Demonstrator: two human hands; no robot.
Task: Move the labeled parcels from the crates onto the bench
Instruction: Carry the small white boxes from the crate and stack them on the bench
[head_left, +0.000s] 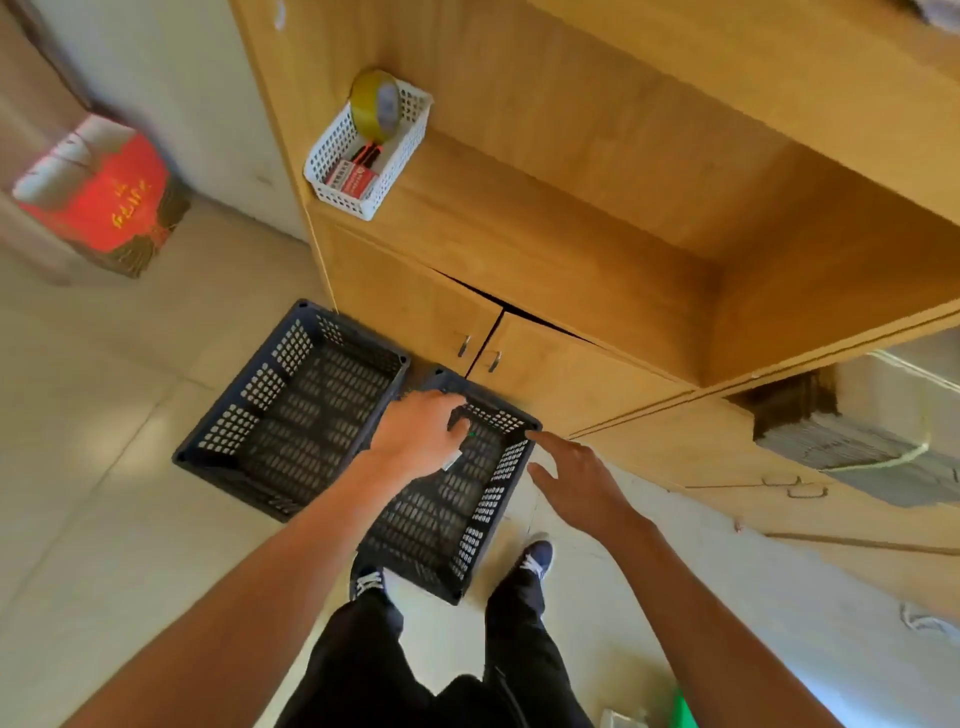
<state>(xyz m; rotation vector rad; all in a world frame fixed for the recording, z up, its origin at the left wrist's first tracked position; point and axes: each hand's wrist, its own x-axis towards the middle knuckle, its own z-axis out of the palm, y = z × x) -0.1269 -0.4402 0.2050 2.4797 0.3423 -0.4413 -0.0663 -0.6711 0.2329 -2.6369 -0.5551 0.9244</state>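
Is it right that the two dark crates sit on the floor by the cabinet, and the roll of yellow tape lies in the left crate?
Not quite. The head view shows the two dark crates on the floor by the cabinet, but the roll of yellow tape stands in the small white basket on the cabinet's shelf, not in the left crate.

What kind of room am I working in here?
Probably an office or a storeroom used for packing: a wooden cabinet bench holding a white basket with a tape roll, two dark crates on tiled floor, and bundled flat cardboard.
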